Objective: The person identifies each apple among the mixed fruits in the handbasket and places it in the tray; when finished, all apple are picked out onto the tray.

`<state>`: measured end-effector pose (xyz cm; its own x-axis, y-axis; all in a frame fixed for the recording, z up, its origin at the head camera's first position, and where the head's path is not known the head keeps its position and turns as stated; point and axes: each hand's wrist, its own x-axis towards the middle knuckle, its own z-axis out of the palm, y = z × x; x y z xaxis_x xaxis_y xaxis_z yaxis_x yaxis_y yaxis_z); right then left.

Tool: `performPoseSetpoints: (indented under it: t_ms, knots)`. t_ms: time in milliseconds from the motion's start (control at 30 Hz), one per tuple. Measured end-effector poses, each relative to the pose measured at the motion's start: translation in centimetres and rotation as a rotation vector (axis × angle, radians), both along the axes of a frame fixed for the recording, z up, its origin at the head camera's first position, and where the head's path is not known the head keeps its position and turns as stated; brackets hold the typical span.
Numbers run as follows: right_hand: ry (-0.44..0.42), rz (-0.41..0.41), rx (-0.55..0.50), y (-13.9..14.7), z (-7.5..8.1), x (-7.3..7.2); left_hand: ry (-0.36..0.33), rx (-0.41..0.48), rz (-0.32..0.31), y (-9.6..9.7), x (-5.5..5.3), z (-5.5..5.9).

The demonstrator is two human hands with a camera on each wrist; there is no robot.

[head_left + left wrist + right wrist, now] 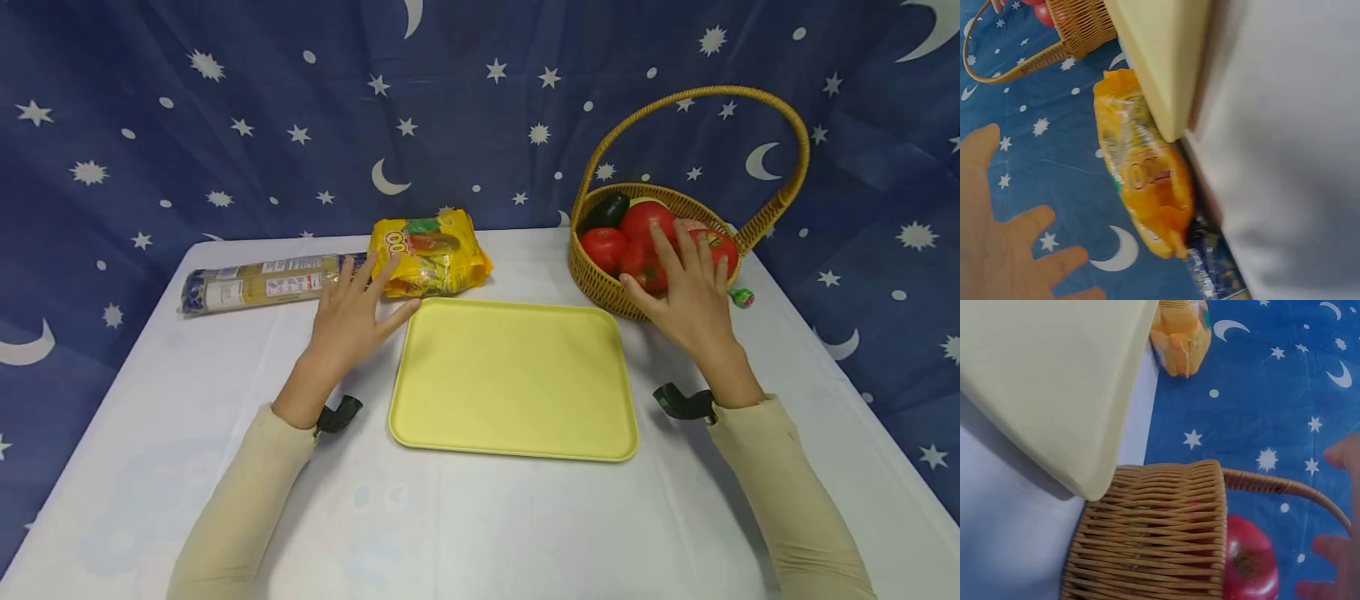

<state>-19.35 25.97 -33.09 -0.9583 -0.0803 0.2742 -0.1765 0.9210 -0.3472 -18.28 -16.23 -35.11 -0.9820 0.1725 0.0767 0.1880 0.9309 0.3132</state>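
Fingers [666, 250] spread above white table [480, 533], starry curtain [457, 92] behind.

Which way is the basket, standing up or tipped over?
Standing upright: in the head view, the basket has its handle arching above it and red fruit heaped inside.

You have two hands [347, 323], one yellow tray [513, 379], one basket [600, 281], at least four red fruits [648, 223], one dark green item [606, 213], one yellow packet [435, 260], one long packet [258, 285].
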Motion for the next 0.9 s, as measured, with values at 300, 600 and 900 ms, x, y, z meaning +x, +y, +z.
performPoseSetpoints:
  t_ms: [300,600,900]
  knots:
    - [0.027,0.047,-0.120,0.1,-0.8,-0.4,-0.146,0.165,-0.163,-1.3,0.2,-1.1]
    - [0.059,0.055,-0.166,0.1,-0.9,-1.0,-0.325,0.425,-0.365,-2.2,-1.1,-2.7]
    - [0.094,0.021,-0.272,0.4,-1.7,-1.7,-0.325,0.451,-0.337,-3.2,-1.2,-3.8]
